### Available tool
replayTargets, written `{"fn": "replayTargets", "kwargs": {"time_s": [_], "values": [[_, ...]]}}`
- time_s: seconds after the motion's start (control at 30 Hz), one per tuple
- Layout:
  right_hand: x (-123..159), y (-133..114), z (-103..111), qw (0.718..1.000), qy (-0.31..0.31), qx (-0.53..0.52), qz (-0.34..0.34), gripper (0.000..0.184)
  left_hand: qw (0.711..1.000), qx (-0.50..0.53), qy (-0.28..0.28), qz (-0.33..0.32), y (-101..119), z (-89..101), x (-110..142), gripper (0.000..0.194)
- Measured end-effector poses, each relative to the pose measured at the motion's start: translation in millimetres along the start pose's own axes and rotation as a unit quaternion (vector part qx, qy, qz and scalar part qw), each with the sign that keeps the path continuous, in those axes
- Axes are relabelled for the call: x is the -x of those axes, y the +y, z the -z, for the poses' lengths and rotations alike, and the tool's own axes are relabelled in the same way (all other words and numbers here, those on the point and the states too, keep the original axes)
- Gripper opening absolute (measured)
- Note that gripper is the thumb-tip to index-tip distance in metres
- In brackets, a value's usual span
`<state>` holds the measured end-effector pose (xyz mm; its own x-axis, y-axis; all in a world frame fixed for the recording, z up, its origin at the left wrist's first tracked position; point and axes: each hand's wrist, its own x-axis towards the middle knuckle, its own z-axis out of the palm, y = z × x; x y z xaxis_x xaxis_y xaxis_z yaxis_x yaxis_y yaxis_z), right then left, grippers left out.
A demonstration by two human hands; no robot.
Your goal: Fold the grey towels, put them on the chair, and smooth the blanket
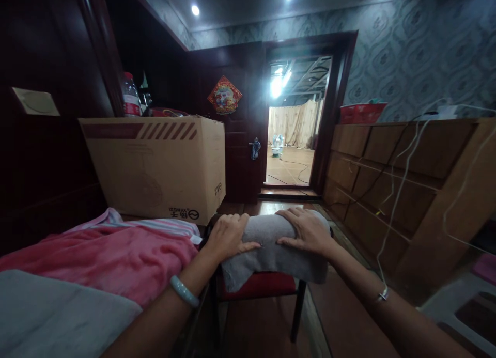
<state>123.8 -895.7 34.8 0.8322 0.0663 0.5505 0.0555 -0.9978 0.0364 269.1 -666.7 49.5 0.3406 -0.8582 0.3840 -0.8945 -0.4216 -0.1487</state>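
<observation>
A grey towel [271, 254] lies rolled or folded on a red-seated chair [263, 285] in front of me. My left hand [228, 236] rests on the towel's left end, fingers curled over it and thumb stretched toward the middle. My right hand [308, 229] lies flat on the right part of the towel, fingers spread. A pale green bangle sits on my left wrist, and a thin bracelet on my right wrist.
A pink blanket [116, 254] and a grey cloth [50, 316] lie at the left. Behind them stands a large cardboard box [155, 167] with a water bottle [130, 95] behind it. A wooden counter [406, 177] with white cables runs along the right. An open doorway [294, 136] lies ahead.
</observation>
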Motion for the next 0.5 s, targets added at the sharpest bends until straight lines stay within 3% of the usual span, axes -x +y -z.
{"fn": "replayTargets", "kwargs": {"time_s": [0.37, 0.5], "values": [[-1.0, -2.3, -0.1, 1.000, -0.004, 0.000, -0.002, 0.063, 0.999, 0.030, -0.013, -0.006, 0.3, 7.9, 3.1, 0.072], [-0.8, -3.0, 0.1, 1.000, -0.009, 0.000, -0.006, 0.069, 0.998, 0.048, 0.044, -0.019, -6.3, 0.9, 23.6, 0.082]]}}
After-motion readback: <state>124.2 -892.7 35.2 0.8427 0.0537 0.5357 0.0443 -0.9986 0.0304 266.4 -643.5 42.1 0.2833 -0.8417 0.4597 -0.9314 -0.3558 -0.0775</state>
